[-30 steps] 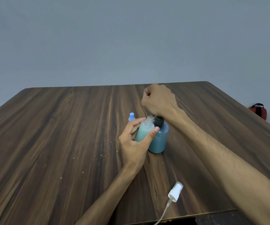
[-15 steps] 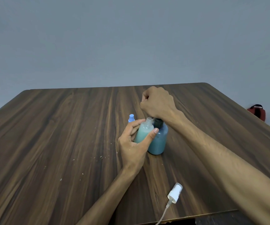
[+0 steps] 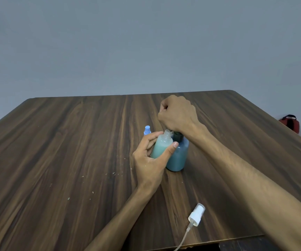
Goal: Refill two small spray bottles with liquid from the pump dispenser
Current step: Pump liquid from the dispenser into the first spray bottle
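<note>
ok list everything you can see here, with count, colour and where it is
pump dispenser: one, blue-grey with dark collar, standing mid-table, its top hidden under the right hand
open spray bottle: one, clear with pale green liquid, uncapped, held against the dispenser
second spray bottle: one, blue cap showing, behind the left hand
spray head with tube: one, white, lying near the table's front edge
table: one, dark wood grain
red object: one, beyond the table's right edge
left hand: gripping the open bottle
right hand: fist on the dispenser top
</note>
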